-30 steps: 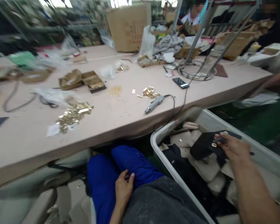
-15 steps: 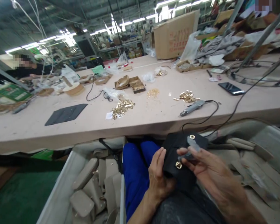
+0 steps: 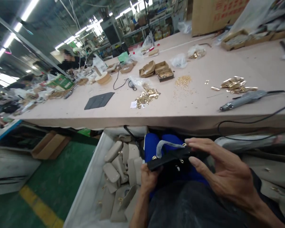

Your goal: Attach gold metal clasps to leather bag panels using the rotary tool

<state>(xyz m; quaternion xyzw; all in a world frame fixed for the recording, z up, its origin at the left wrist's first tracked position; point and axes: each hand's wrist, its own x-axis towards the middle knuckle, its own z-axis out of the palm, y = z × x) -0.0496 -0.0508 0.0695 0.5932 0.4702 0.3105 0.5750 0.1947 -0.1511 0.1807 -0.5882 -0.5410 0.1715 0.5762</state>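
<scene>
Bag (image 3: 169,159) in black, left hand (image 3: 148,181) gripping one end, right hand (image 3: 229,172) spread at the other, contact unclear

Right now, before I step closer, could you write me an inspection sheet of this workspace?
Surface: pale pink table, its front edge facing the person.
Job's things: black bag piece with gold rings and a pale strap.
Clutter: gold metal pile, gold bits, small cardboard boxes, grey hand tool.
Grip: left hand holds one end of the piece; right hand has thumb and fingers parted at the other, contact unclear.
Cables: black cord runs from the tool and droops over the table edge.
Surroundings: white bin of beige pieces, green floor, another person in the distance.
</scene>
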